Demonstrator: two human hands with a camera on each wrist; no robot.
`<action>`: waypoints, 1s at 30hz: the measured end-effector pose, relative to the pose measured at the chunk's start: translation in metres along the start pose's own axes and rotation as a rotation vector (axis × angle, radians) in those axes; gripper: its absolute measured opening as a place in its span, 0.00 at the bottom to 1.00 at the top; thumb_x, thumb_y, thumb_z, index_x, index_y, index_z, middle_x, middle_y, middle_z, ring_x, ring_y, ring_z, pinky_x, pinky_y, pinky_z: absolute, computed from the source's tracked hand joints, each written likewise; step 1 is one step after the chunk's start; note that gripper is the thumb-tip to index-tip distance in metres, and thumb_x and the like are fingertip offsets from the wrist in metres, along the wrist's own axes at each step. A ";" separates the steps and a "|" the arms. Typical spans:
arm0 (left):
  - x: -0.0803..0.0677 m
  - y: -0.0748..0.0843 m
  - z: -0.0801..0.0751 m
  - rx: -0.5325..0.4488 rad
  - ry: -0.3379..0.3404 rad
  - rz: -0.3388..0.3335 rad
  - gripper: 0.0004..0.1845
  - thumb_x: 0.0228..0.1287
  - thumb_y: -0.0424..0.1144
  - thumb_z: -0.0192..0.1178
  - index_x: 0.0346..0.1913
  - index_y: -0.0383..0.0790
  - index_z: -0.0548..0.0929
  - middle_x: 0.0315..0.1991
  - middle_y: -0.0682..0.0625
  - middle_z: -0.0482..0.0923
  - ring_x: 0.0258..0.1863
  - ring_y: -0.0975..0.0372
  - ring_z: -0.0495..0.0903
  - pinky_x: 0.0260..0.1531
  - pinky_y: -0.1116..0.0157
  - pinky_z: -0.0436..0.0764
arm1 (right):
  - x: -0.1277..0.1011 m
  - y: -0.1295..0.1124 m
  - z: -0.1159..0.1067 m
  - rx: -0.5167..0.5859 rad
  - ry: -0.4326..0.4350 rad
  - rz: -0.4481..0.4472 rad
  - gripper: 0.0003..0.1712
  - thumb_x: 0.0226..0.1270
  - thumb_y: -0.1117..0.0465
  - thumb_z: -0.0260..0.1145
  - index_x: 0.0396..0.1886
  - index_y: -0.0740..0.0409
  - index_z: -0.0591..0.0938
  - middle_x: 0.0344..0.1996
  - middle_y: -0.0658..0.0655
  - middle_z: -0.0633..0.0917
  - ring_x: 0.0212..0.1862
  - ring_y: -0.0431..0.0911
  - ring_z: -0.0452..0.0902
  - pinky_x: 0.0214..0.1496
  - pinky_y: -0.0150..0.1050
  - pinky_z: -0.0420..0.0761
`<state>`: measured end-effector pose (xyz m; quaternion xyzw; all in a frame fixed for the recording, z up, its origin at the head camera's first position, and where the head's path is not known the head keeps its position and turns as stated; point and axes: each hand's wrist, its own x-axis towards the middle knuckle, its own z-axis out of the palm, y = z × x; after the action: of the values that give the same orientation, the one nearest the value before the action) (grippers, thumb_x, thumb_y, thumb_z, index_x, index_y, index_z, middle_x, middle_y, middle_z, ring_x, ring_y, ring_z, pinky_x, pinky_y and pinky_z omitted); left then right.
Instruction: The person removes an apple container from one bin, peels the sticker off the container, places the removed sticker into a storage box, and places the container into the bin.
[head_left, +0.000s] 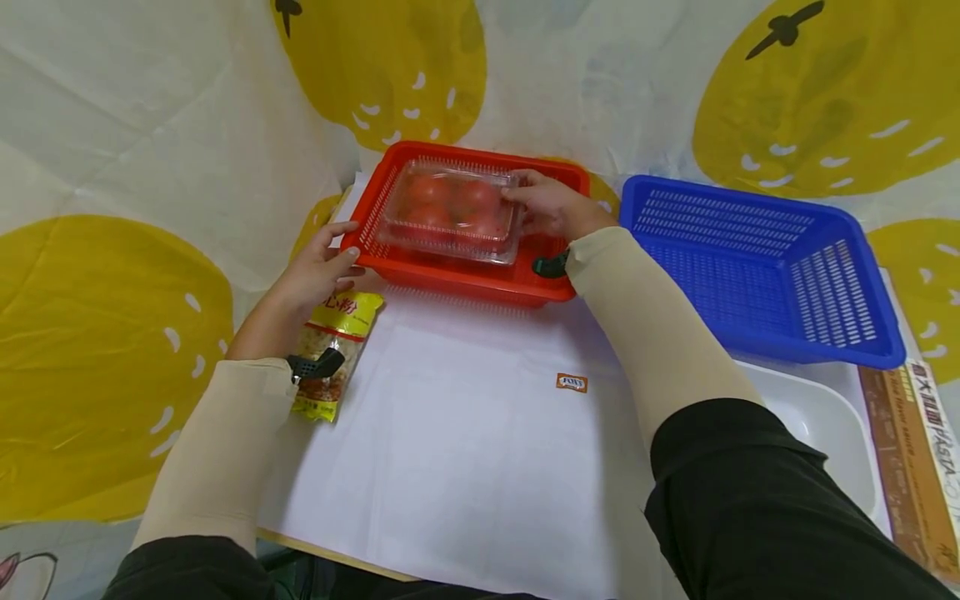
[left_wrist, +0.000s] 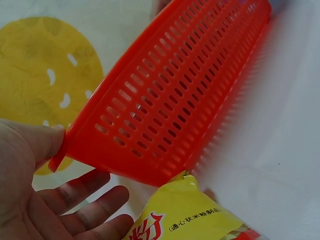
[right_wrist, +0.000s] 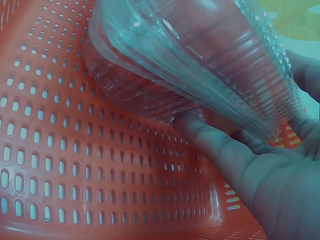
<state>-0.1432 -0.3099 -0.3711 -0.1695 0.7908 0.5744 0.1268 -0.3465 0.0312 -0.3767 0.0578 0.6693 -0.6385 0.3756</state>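
In the head view a red plastic basket [head_left: 457, 281] stands at the back of the table. Over it is a clear plastic box [head_left: 491, 252] of red tomatoes [head_left: 431, 190], tilted in the right wrist view. My right hand [head_left: 551, 204] grips the box's right end, thumb along its side and fingers round the far edge. With thumb and fingers, my left hand [head_left: 318, 271] holds the red basket's rim at its left corner. Just below that hand lies a yellow bag [head_left: 341, 323] with printed characters, its top close against the basket [left_wrist: 145, 95] in the left wrist view.
To the right stands a blue basket [head_left: 727, 275]. A white tray [head_left: 821, 417] is partly hidden under my right arm, and a pasta box [head_left: 926, 458] lies along the right edge. A small orange FOX'S packet [head_left: 572, 382] lies mid-table. Patterned cloth [head_left: 562, 92] hangs behind.
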 end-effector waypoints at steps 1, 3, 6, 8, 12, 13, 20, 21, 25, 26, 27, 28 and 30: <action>0.000 0.000 0.000 -0.001 0.001 -0.012 0.30 0.84 0.49 0.54 0.82 0.69 0.60 0.74 0.44 0.68 0.69 0.48 0.76 0.72 0.48 0.74 | -0.001 0.000 0.000 -0.013 0.003 0.002 0.38 0.78 0.52 0.69 0.82 0.36 0.64 0.72 0.54 0.69 0.69 0.55 0.70 0.70 0.54 0.78; 0.001 -0.001 -0.001 -0.004 0.000 -0.016 0.30 0.84 0.50 0.55 0.82 0.69 0.60 0.74 0.44 0.68 0.69 0.48 0.76 0.72 0.48 0.74 | -0.001 -0.001 0.001 -0.038 0.012 0.004 0.39 0.78 0.51 0.69 0.82 0.36 0.63 0.72 0.54 0.69 0.68 0.55 0.71 0.69 0.54 0.79; 0.003 -0.001 -0.002 -0.005 0.000 -0.009 0.30 0.84 0.50 0.54 0.82 0.70 0.60 0.75 0.44 0.68 0.68 0.48 0.75 0.72 0.48 0.73 | -0.004 -0.005 0.003 -0.061 0.025 0.002 0.40 0.78 0.50 0.69 0.83 0.37 0.62 0.72 0.54 0.69 0.68 0.56 0.72 0.69 0.54 0.80; 0.004 -0.001 -0.002 -0.001 -0.001 0.005 0.31 0.84 0.49 0.54 0.82 0.69 0.60 0.75 0.44 0.68 0.68 0.48 0.75 0.72 0.48 0.73 | -0.007 -0.007 0.003 -0.072 0.043 0.007 0.41 0.77 0.49 0.70 0.84 0.36 0.62 0.72 0.54 0.70 0.68 0.56 0.73 0.68 0.54 0.80; 0.004 -0.001 -0.003 0.012 -0.001 0.007 0.31 0.84 0.49 0.54 0.83 0.69 0.59 0.75 0.44 0.68 0.69 0.47 0.75 0.72 0.48 0.74 | -0.016 -0.012 0.003 -0.090 0.061 0.007 0.41 0.78 0.49 0.69 0.84 0.37 0.62 0.73 0.53 0.70 0.69 0.55 0.73 0.67 0.54 0.81; 0.004 -0.001 -0.003 0.017 -0.004 0.007 0.31 0.84 0.49 0.54 0.83 0.69 0.59 0.76 0.44 0.68 0.69 0.47 0.75 0.72 0.48 0.74 | -0.020 -0.013 0.003 -0.091 0.063 0.008 0.41 0.78 0.49 0.69 0.84 0.37 0.61 0.73 0.53 0.70 0.69 0.55 0.72 0.67 0.54 0.81; 0.004 0.002 -0.004 0.041 -0.014 -0.002 0.32 0.83 0.52 0.55 0.83 0.70 0.58 0.77 0.44 0.67 0.70 0.47 0.74 0.72 0.48 0.73 | -0.057 -0.022 -0.005 -0.134 0.055 -0.049 0.41 0.82 0.51 0.65 0.86 0.43 0.59 0.80 0.54 0.63 0.76 0.59 0.64 0.70 0.59 0.77; 0.004 0.002 -0.004 0.048 -0.012 -0.003 0.32 0.83 0.52 0.55 0.83 0.71 0.58 0.77 0.44 0.67 0.70 0.47 0.73 0.72 0.48 0.73 | -0.063 -0.022 -0.006 -0.148 0.054 -0.056 0.40 0.82 0.51 0.64 0.86 0.43 0.59 0.81 0.54 0.62 0.77 0.59 0.63 0.70 0.59 0.77; 0.005 0.002 -0.004 0.088 -0.004 0.006 0.32 0.84 0.53 0.54 0.84 0.71 0.58 0.76 0.43 0.65 0.72 0.45 0.71 0.72 0.48 0.74 | -0.088 -0.023 -0.009 -0.228 0.046 -0.078 0.38 0.84 0.50 0.61 0.86 0.44 0.58 0.82 0.55 0.60 0.79 0.60 0.62 0.72 0.57 0.76; 0.005 0.003 -0.004 0.093 -0.004 0.013 0.32 0.84 0.53 0.53 0.84 0.71 0.57 0.75 0.42 0.65 0.72 0.45 0.71 0.72 0.48 0.74 | -0.095 -0.022 -0.010 -0.244 0.039 -0.082 0.38 0.85 0.51 0.60 0.87 0.44 0.57 0.83 0.55 0.59 0.79 0.59 0.61 0.73 0.57 0.75; 0.005 0.003 -0.004 0.106 0.000 0.016 0.32 0.84 0.53 0.53 0.84 0.71 0.57 0.76 0.42 0.64 0.72 0.45 0.71 0.71 0.47 0.74 | -0.101 -0.021 -0.010 -0.258 0.033 -0.086 0.38 0.85 0.50 0.59 0.87 0.44 0.56 0.83 0.55 0.58 0.79 0.59 0.61 0.73 0.57 0.75; 0.005 0.003 -0.005 0.121 0.005 0.019 0.32 0.84 0.53 0.53 0.84 0.71 0.57 0.76 0.42 0.63 0.71 0.44 0.71 0.71 0.47 0.75 | -0.108 -0.020 -0.010 -0.271 0.031 -0.088 0.38 0.86 0.50 0.58 0.87 0.43 0.56 0.83 0.54 0.59 0.79 0.58 0.61 0.74 0.56 0.74; 0.003 0.003 -0.007 0.155 0.022 0.029 0.32 0.84 0.54 0.53 0.84 0.69 0.57 0.78 0.43 0.61 0.71 0.44 0.70 0.70 0.45 0.75 | -0.119 -0.017 -0.008 -0.291 0.016 -0.099 0.38 0.86 0.49 0.58 0.87 0.41 0.56 0.83 0.54 0.59 0.79 0.57 0.62 0.75 0.55 0.73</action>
<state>-0.1472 -0.3159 -0.3676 -0.1540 0.8366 0.5112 0.1225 -0.2744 0.0835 -0.2951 -0.0254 0.7596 -0.5521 0.3428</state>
